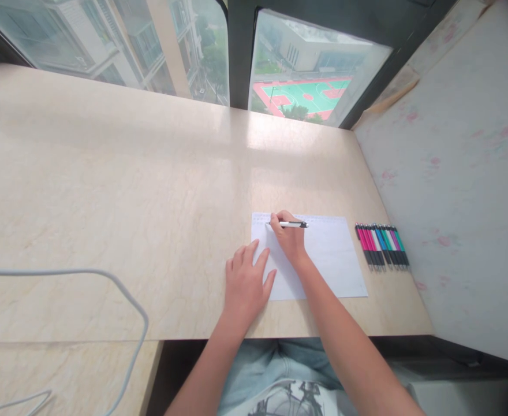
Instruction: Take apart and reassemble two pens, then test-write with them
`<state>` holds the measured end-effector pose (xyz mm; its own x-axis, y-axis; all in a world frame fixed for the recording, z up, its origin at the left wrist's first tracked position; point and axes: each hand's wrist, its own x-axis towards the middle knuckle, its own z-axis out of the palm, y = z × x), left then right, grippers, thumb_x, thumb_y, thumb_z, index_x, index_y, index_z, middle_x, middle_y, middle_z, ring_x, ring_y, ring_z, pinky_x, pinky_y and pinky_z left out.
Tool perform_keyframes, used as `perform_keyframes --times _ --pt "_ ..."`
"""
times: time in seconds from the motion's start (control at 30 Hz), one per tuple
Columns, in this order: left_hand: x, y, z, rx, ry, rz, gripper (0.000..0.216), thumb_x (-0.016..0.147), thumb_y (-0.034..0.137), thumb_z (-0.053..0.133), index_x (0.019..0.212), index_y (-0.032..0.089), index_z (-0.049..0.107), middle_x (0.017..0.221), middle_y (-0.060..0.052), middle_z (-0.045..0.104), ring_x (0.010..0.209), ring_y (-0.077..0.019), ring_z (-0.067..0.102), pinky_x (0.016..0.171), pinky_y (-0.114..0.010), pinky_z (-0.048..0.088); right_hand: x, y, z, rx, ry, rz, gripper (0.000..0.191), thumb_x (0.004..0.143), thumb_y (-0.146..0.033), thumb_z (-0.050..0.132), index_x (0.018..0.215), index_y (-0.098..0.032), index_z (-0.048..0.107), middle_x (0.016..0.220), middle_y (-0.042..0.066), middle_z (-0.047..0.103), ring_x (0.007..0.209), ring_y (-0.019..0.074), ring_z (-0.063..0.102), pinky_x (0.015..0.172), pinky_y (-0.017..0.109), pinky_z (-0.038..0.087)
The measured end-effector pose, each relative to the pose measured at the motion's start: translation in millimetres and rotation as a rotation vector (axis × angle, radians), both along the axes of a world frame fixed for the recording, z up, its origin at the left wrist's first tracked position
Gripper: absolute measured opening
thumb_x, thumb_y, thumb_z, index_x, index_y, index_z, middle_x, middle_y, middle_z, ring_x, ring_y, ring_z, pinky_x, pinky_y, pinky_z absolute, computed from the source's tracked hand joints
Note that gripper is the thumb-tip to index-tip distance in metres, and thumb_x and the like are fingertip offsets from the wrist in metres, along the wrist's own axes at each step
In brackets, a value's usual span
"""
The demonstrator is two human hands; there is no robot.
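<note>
A white sheet of paper (pixel 327 260) lies near the front edge of the stone-like counter, with lines of small handwriting along its top. My right hand (pixel 289 236) is closed around a white and black pen (pixel 295 224). The pen's tip meets the paper near the upper left, below the written lines. My left hand (pixel 247 280) rests flat with fingers spread, across the left edge of the sheet. To the right of the paper, several pens (pixel 381 247) lie side by side in a row, with pink, blue, white, green and purple barrels and black grips.
A grey cable (pixel 126 292) curves over the counter (pixel 150 190) at the left. Windows (pixel 306 69) stand along the back, with a sports court outside. A flower-patterned wall (pixel 462 190) bounds the right side. The counter's front edge runs just before my body.
</note>
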<state>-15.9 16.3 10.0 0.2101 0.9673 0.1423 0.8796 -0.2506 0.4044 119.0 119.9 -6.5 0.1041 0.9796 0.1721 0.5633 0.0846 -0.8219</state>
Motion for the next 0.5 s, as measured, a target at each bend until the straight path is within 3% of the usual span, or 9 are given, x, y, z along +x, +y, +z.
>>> perform_keyframes --times 0.5 --pt "1.1 0.8 0.9 -0.025 -0.006 0.005 0.039 0.089 0.034 0.055 0.126 0.024 0.059 0.143 -0.013 0.050 0.122 -0.0349 0.046 0.092 -0.051 0.041 0.2 -1.3 0.8 0.012 -0.001 0.008 0.031 0.091 -0.036 0.048 0.063 -0.021 0.047 0.058 -0.004 0.051 0.056 0.0126 0.044 0.058 0.027 0.033"
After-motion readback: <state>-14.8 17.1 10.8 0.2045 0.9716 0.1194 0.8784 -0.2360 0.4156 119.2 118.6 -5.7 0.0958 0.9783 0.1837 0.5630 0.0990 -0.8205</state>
